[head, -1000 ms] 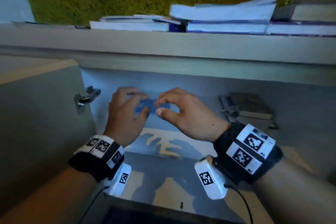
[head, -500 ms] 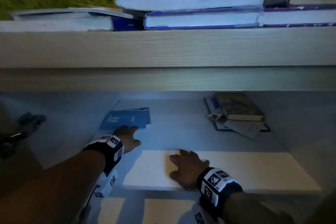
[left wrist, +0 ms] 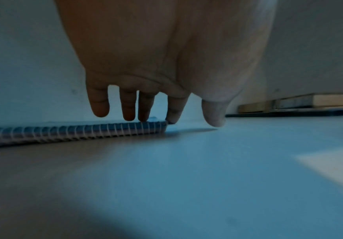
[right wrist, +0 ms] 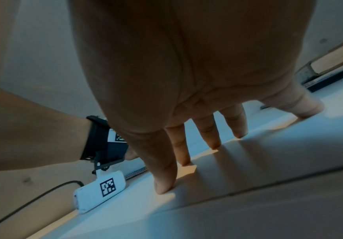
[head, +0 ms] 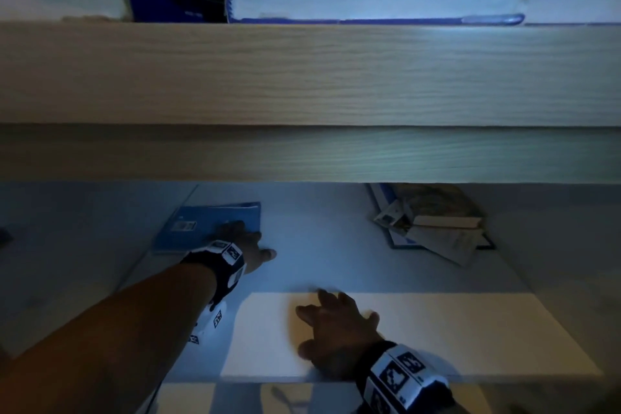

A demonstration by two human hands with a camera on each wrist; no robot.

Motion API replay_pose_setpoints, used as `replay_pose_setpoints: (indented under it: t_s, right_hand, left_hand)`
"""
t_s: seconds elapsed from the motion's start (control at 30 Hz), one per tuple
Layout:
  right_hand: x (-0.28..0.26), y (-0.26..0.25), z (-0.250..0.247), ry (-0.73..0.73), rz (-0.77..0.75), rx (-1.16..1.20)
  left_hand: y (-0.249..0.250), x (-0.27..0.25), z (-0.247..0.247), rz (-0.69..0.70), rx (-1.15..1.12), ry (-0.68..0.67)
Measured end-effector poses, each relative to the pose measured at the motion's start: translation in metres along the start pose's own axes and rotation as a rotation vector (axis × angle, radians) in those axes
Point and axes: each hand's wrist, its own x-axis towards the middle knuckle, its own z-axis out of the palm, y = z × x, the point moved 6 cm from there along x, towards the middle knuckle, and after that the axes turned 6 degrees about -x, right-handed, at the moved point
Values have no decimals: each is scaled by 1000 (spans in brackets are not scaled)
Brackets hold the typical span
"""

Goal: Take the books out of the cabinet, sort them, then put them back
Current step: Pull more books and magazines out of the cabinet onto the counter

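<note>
A blue spiral-bound notebook [head: 201, 227] lies flat on the cabinet shelf [head: 319, 245] at the left. My left hand [head: 243, 242] rests over its near right corner with straight fingers; in the left wrist view the fingertips [left wrist: 144, 117] touch the notebook [left wrist: 74, 132] near its spiral edge. My right hand [head: 336, 326] lies spread flat on the lit front part of the shelf, fingers [right wrist: 178, 145] straight, holding nothing. A small pile of books [head: 433, 222] sits at the back right of the shelf.
Several books [head: 369, 0] lie stacked on the cabinet top [head: 302, 77] above the opening. The cabinet's left wall [head: 84, 245] stands close to the notebook. The pile of books [left wrist: 309, 101] shows at the right in the left wrist view.
Both hands first held the blue notebook in the air; it now lies on the shelf. My left hand has slid further onto it, and the right hand stays flat on the shelf front.
</note>
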Motion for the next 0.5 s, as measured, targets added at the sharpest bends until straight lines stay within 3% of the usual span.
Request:
replay_pose_setpoints:
  t_s: [0.23,0.37,0.43,0.5]
  right_hand:
    - [-2,2,-5,34,8,41]
    - [-9,5,-25,341,91,283]
    - [-9,3,-26,380,88,297]
    - [-9,0,-16,309,82,212]
  left_hand:
    - [16,-91,20,255,-141,27]
    - [27,-168,44,444,-203,109]
    - [29,-200,58,500,-315,103]
    - [20,-218,71,458,-566,193]
